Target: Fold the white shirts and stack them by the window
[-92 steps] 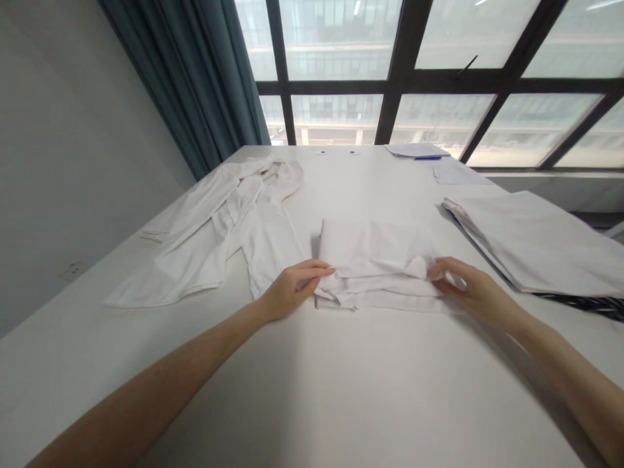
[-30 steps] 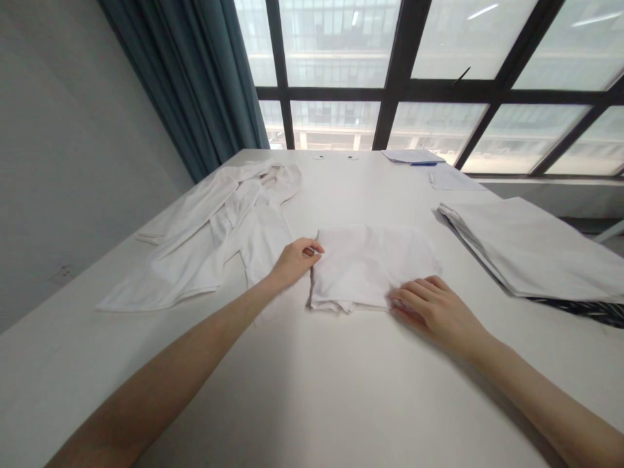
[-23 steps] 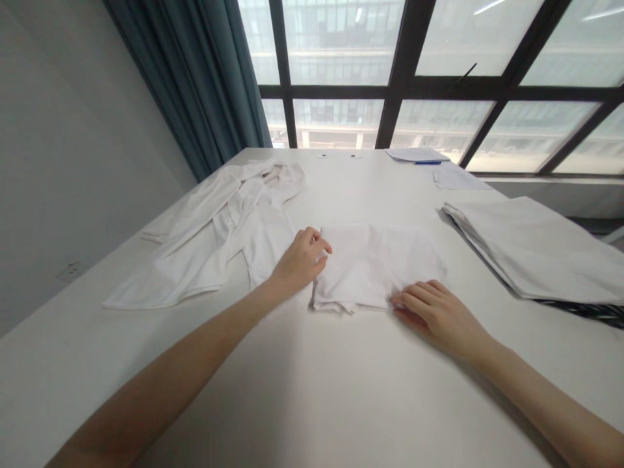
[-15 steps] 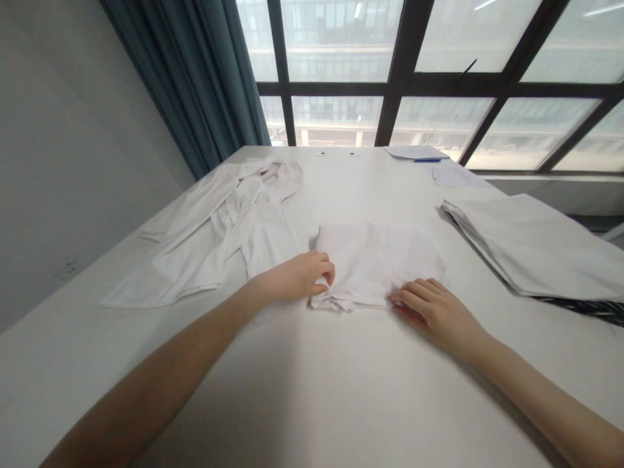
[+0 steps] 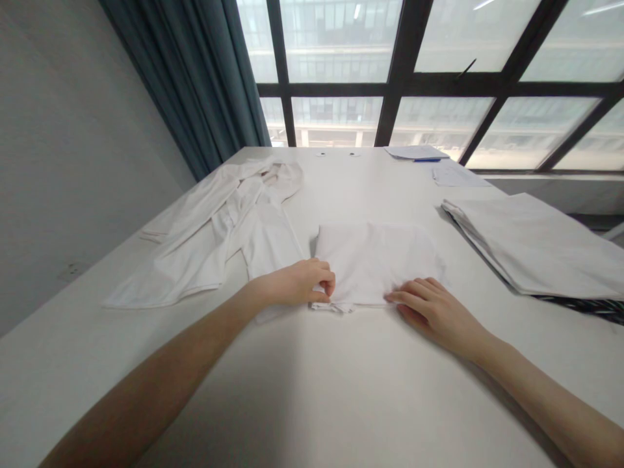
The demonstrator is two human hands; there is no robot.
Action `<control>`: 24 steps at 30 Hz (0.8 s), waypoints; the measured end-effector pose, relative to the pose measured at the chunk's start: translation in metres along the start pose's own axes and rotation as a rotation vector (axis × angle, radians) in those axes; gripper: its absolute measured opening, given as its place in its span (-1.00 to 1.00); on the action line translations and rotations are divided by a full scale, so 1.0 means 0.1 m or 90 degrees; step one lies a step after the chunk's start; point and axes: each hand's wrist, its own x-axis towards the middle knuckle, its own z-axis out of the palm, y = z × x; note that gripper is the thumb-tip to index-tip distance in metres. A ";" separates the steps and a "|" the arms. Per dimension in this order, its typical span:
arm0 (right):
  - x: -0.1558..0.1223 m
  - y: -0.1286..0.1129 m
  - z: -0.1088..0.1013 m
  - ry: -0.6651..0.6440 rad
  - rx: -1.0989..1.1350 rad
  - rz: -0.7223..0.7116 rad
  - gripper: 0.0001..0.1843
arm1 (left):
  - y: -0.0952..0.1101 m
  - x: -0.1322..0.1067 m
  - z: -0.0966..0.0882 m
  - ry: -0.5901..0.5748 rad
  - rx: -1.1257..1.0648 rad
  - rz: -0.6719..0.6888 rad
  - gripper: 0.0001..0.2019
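Work the cloth flat on the surface, just right of the spread garment. With the left hand curled almost closed, seemingly pinching the near left corner, best draw that corner out square and line up the uneven layers peeking from beneath. With the right hand half open and touching the near edge, steady the cloth lightly; impossible to tell if pinching any of it. Pull gently and evenly, so as not to skew the top layer or raise creases.
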 end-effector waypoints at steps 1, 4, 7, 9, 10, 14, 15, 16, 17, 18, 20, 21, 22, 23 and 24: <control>-0.01 0.01 0.00 -0.001 0.009 0.001 -0.70 | -0.02 -0.01 -0.01 -0.011 -0.009 -0.010 -0.95; -0.02 0.03 0.00 -0.002 0.022 0.003 -0.69 | -0.03 -0.03 -0.05 -0.036 -0.021 -0.027 -0.91; -0.01 -0.02 0.00 0.005 0.008 -0.009 -0.66 | 0.00 -0.06 -0.08 -0.045 -0.015 -0.042 -0.88; 0.02 -0.12 0.01 0.007 -0.009 -0.037 -0.61 | 0.03 -0.06 -0.08 -0.041 -0.007 -0.046 -0.94; 0.03 -0.18 0.02 0.004 -0.022 -0.058 -0.59 | 0.04 -0.05 -0.08 -0.037 -0.001 -0.047 -0.96; 0.08 -0.39 0.06 -0.006 -0.098 -0.132 -0.56 | 0.10 -0.04 -0.07 -0.024 0.037 -0.039 -0.86; 0.09 -0.42 0.06 -0.005 -0.118 -0.137 -0.55 | 0.11 -0.04 -0.07 -0.022 0.048 -0.034 -0.88; 0.10 -0.44 0.07 -0.004 -0.136 -0.138 -0.55 | 0.12 -0.04 -0.07 -0.020 0.061 -0.030 -0.91; 0.11 -0.45 0.08 -0.002 -0.150 -0.138 -0.55 | 0.13 -0.05 -0.07 -0.018 0.074 -0.026 -0.94; 0.13 -0.46 0.09 0.001 -0.162 -0.138 -0.55 | 0.15 -0.05 -0.06 -0.013 0.090 -0.023 -0.97; 0.18 -0.45 0.10 0.008 -0.183 -0.147 -0.56 | 0.17 -0.07 -0.03 0.004 0.125 -0.023 -0.94; 0.22 -0.45 0.11 0.012 -0.192 -0.158 -0.56 | 0.18 -0.09 0.00 0.017 0.142 -0.023 -0.92; 0.26 -0.44 0.13 0.018 -0.199 -0.173 -0.57 | 0.18 -0.11 0.04 0.034 0.154 -0.022 -0.92; 0.31 -0.44 0.14 0.023 -0.205 -0.190 -0.58 | 0.18 -0.13 0.08 0.055 0.159 -0.020 -0.91; 0.35 -0.44 0.16 0.028 -0.205 -0.209 -0.59 | 0.17 -0.15 0.12 0.083 0.157 -0.017 -0.90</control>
